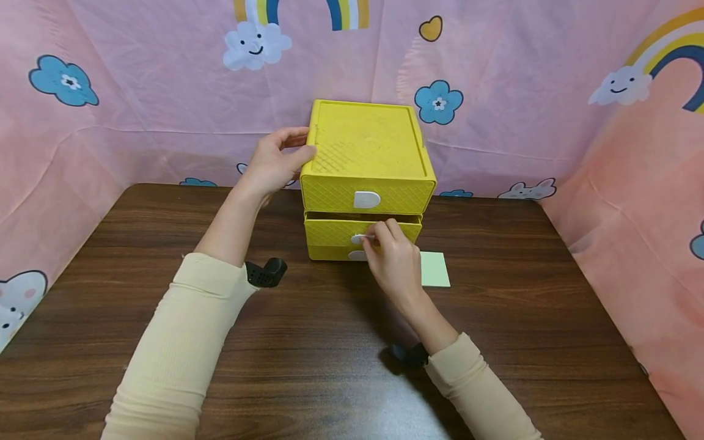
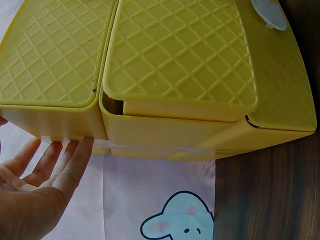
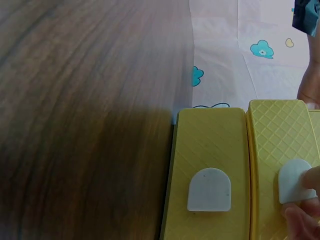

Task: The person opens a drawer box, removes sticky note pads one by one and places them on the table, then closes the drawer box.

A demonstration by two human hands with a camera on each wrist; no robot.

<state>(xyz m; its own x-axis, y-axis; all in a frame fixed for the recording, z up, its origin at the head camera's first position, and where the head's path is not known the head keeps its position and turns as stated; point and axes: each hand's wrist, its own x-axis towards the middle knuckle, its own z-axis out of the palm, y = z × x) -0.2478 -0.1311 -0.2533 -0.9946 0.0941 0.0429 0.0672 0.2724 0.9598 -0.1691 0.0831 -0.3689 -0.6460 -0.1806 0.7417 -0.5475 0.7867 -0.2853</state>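
A yellow plastic three-drawer cabinet with a diamond-textured front [image 1: 374,131] stands near the middle of the tabletop's [image 1: 308,366] far edge, its front facing the near edge. The middle drawer [image 1: 330,233] is pulled partly out, leaving a dark gap above its front and jutting over the bottom drawer [image 3: 215,145]. The top drawer [image 1: 330,194] sits closed.

The two hands are well apart. The right hand [image 1: 395,260] pinches the white rounded tab handle [image 3: 291,176] of the middle drawer between thumb and fingers; its fingertips are cut off at the edge of the right wrist view, so their exact hold is hard to make out. The left hand [image 1: 277,160] steadies the cabinet's upper left side, fingers extended against the side wall and thumb at the top's left rim.

A pale green square sheet or pad [image 1: 436,269] lies on the tabletop just right of the cabinet's front right corner, partly hidden behind the right hand. Pink fabric printed with rainbows and clouds [image 1: 181,79] hangs beyond the far edge.
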